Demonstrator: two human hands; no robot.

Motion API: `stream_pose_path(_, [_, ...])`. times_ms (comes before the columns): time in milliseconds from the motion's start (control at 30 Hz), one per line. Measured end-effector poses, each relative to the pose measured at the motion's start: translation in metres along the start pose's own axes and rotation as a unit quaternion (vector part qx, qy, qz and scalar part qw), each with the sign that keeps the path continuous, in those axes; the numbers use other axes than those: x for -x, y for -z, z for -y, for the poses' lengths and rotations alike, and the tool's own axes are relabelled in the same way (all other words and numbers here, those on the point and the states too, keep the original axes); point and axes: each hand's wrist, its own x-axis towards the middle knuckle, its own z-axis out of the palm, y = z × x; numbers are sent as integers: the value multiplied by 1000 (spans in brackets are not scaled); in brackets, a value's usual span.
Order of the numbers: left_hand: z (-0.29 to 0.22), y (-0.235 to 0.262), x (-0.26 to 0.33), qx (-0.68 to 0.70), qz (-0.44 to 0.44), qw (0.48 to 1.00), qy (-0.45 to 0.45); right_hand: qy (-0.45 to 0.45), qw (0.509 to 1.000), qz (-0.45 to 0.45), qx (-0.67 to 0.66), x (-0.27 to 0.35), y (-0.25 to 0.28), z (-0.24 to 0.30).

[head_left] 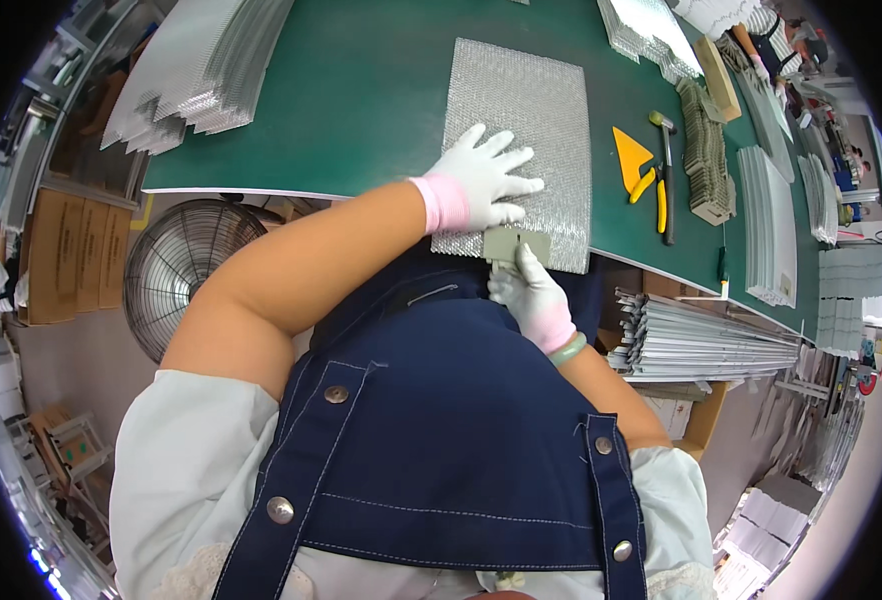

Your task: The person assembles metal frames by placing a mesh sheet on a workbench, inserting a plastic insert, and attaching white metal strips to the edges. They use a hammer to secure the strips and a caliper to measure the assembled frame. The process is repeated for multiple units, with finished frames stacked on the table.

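Observation:
A silver, finely textured mesh-like sheet lies on the green table, its near edge reaching past the table's front edge. My left hand, in a white glove with a pink cuff, rests flat on the sheet with fingers spread. At the sheet's near edge my right hand, gloved the same way, pinches a small grey-green rectangular plate. The thumb presses on top of the plate, which overlaps the sheet; the other fingers are partly hidden beneath.
Right of the sheet lie an orange triangular scraper, yellow-handled pliers and a hammer. Beyond them stands a row of grey-green plates. Silver sheets are stacked at the far left. A fan stands below the table's left side.

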Motion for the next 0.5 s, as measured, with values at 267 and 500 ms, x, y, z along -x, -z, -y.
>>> stream_pose_path(267, [-14,-2,5,14,-14,1000,-2,40,988,-39,145,2,21,-12])
stream_pose_path(500, [-7,-6,-4,22,-30,999,15,82,994,-24,72,0,12,-4])
